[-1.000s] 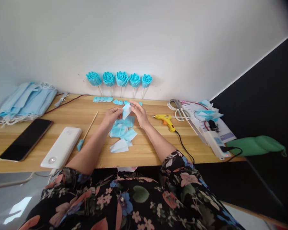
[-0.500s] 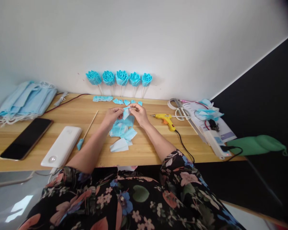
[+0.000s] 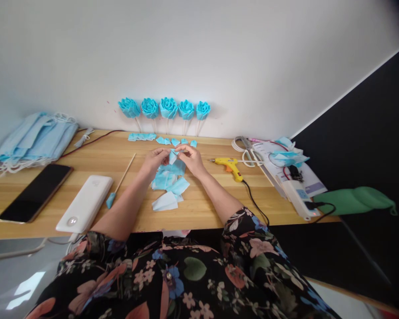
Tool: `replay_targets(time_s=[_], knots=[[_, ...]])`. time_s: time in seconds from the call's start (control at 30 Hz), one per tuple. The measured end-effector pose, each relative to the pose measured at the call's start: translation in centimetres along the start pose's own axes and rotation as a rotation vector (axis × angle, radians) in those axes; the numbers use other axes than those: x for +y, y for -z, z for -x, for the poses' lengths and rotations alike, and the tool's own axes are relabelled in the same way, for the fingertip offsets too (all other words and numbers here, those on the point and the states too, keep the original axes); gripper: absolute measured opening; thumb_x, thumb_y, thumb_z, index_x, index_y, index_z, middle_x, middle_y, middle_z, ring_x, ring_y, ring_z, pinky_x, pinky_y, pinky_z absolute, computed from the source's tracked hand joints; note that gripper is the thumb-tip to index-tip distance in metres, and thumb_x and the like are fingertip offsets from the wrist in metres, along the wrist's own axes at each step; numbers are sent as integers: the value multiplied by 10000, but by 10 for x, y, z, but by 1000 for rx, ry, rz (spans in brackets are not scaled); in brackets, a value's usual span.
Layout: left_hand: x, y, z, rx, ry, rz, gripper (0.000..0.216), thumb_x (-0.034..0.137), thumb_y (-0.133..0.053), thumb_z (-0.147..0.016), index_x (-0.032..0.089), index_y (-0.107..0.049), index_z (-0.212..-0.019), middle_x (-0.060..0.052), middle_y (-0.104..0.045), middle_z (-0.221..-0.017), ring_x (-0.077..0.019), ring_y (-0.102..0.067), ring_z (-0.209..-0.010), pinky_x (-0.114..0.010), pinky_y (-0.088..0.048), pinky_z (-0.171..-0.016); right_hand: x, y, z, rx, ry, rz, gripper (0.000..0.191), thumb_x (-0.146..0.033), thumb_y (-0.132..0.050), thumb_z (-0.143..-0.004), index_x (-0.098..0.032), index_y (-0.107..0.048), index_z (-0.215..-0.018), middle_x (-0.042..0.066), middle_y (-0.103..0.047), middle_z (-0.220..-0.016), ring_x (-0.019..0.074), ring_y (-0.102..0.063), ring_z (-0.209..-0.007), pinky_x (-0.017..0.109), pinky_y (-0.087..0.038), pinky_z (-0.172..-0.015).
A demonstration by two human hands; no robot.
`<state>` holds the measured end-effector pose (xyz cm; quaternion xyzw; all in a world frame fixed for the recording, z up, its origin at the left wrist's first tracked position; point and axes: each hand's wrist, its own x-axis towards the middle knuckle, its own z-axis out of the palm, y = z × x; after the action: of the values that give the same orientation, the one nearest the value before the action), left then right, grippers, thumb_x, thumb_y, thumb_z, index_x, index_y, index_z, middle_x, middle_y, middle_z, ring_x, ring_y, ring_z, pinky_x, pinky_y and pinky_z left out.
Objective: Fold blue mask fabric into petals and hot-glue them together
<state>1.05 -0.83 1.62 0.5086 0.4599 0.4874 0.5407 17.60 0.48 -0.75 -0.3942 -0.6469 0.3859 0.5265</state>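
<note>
Between my two hands is a small light-blue piece of mask fabric (image 3: pixel 173 157), its upper edge partly folded over. My left hand (image 3: pixel 157 160) pinches its left side. At its upper right, the fingers of my right hand (image 3: pixel 190 158) are closed on the same piece. Below my hands lie several loose blue fabric pieces (image 3: pixel 166 201), overlapping on the wooden table (image 3: pixel 199 208). Just beyond my fingers, small folded blue petals (image 3: pixel 175 142) sit in a row, with a strip of overlapping ones (image 3: pixel 142 137) to their left.
Several blue fabric roses (image 3: pixel 168 107) on sticks lean against the wall. A stick with a blue tip (image 3: pixel 111 200), a power bank (image 3: pixel 85 204) and a phone (image 3: pixel 36 193) lie left, near stacked masks (image 3: pixel 35 137). Rightward are a yellow glue gun (image 3: pixel 231 166), scissors (image 3: pixel 251 157) and a power strip (image 3: pixel 297 199).
My fingers have shifted slightly on the fabric piece, and its top edge looks more folded down. Everything else on the table stays in place.
</note>
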Motion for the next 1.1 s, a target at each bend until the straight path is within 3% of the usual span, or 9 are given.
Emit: replay_targets(time_s=[0.47, 0.63, 0.73, 0.93, 1.1], knots=[[-1, 0, -1, 55, 26, 4, 274, 415, -718, -643, 159, -622, -618, 27, -500, -508, -93, -422, -490, -242, -324, -505, -6, 0, 2, -56, -14, -12, 123, -306, -602, -802, -225, -682, -849, 41, -687, -1065, 203, -618, -1056, 322, -513, -860], [-1, 0, -1, 81, 15, 58, 263, 403, -725, -621, 156, -638, -653, 27, -526, -543, -94, -443, -512, -239, -354, -528, -12, 0, 4, -61, -118, -172, 268, -429, -551, -875, -249, -673, -1031, 20, -707, -1052, 198, -656, -996, 353, -526, -911], [-1, 0, -1, 80, 12, 62, 259, 398, -726, -623, 156, -646, -672, 26, -533, -561, -95, -450, -522, -241, -365, -540, -10, -1, 3, -43, -155, -195, 348, -494, -596, -846, -255, -675, -1087, 28, -713, -1092, 213, -656, -1023, 364, -533, -923], [-1, -1, -1, 80, 4, 49, 263, 400, -719, -638, 163, -607, -620, 31, -504, -540, -90, -436, -511, -236, -351, -525, 1, -4, 1, -60, -137, -211, 375, -429, -681, -781, -249, -672, -1109, 40, -685, -1184, 192, -665, -941, 332, -561, -842], [0, -2, 1, 84, 3, 32, 299, 427, -721, -654, 167, -582, -604, 34, -494, -535, -87, -417, -502, -234, -331, -509, 4, -4, 1, -61, -112, -157, 359, -387, -658, -787, -243, -669, -1116, 38, -683, -1203, 199, -655, -1023, 322, -552, -869]])
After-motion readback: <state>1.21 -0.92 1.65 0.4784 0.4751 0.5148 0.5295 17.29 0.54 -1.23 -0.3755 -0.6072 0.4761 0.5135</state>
